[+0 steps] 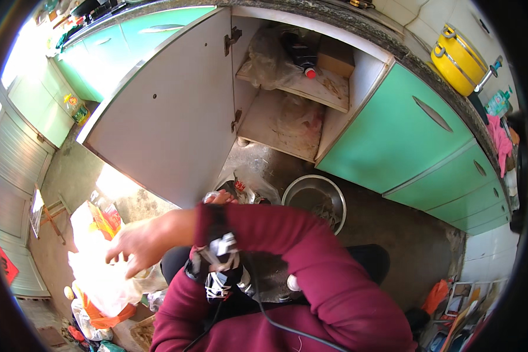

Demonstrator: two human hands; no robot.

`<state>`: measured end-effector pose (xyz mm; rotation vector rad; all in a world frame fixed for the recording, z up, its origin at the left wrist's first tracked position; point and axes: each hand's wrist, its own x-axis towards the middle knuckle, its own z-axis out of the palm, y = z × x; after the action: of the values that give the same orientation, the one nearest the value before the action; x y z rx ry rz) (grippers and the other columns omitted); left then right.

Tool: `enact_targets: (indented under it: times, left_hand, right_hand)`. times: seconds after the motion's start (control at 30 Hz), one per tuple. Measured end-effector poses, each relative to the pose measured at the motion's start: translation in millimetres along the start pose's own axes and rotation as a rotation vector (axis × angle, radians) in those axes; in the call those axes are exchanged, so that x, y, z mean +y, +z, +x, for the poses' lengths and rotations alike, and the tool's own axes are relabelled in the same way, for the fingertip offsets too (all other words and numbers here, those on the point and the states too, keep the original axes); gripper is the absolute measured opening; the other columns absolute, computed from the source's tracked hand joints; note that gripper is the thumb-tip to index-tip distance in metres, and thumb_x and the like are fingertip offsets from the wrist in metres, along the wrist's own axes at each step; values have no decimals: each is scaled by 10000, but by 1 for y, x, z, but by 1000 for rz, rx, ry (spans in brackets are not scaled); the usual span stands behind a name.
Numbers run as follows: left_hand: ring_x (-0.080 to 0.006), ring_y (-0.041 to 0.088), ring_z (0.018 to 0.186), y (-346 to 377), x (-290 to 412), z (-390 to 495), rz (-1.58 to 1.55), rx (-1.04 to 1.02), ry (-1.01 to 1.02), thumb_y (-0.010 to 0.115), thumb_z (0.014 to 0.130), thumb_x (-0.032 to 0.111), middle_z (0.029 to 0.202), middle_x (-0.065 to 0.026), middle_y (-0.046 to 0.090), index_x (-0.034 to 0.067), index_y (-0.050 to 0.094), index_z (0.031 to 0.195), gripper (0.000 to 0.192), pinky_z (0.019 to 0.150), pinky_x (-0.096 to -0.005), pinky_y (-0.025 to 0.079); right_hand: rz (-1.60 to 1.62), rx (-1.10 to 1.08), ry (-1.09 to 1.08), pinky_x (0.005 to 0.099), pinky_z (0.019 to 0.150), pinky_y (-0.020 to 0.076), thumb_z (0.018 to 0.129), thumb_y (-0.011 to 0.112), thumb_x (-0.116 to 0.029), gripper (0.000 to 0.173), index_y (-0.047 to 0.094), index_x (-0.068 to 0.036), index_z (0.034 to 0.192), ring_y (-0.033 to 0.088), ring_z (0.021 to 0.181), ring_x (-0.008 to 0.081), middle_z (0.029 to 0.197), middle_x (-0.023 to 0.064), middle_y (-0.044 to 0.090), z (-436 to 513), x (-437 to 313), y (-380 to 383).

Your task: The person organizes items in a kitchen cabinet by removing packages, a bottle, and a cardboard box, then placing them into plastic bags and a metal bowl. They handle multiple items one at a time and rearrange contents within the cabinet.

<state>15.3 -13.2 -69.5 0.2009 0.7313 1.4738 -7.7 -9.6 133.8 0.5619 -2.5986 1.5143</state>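
My right hand (134, 244) reaches across to the left, fingers spread, over a heap of white and orange plastic bags (101, 273) in bright sunlight; nothing shows in it. Beyond my crossed right forearm, only the fingers of my left hand (222, 197) are visible, at the edge of a clear plastic bag (266, 187) with dark and red-printed items inside. Whether they grip it is hidden. A steel basin (344, 198) with some contents stands on the floor to the right of that bag.
An open cabinet door (167, 105) stands close in front. Inside the cabinet, a dark bottle with a red cap (302, 55) and plastic bags lie on the shelf (330, 90). Farther left is an oil bottle (79, 112); a wire rack (462, 290) stands at the lower right.
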Motion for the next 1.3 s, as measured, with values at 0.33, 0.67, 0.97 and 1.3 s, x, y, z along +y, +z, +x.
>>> enact_targets:
  times: [0.33, 0.67, 0.97, 1.3]
  left_hand:
    - [-201, 568, 824, 60, 22, -16, 60, 411, 92, 591, 828, -49, 968, -116, 573, -41, 488, 1134, 323, 742, -297, 468]
    - [-180, 540, 831, 84, 31, -7, 7, 469, 36, 557, 886, 1, 1017, -74, 565, 15, 559, 939, 55, 787, -349, 438]
    - [-180, 548, 752, 94, 30, 12, 108, 585, 18, 555, 865, 23, 812, -63, 578, -2, 594, 1042, 183, 817, -353, 447]
    - [-204, 532, 768, 88, 28, 9, 92, 512, 16, 540, 861, -17, 876, -83, 571, -30, 587, 1069, 213, 749, -343, 439]
  right_hand:
    - [308, 1264, 775, 274, 652, 511, 902, 612, -212, 218, 677, -36, 1013, 611, 692, 134, 803, 45, 656, -337, 182, -96]
    - [-1020, 1063, 1346, 446, 797, 534, 776, 581, -48, 600, 424, -110, 1352, 614, 979, 395, 1422, 225, 339, -495, 380, -98]
    - [-1383, 682, 1338, 392, 687, 558, 810, 510, -40, 436, 501, -81, 1243, 664, 829, 305, 1309, 196, 477, -516, 424, -139]
    - [-1029, 1063, 1195, 455, 719, 505, 788, 519, -89, 181, 599, 15, 913, 614, 840, 403, 881, 230, 631, -531, 417, -126]
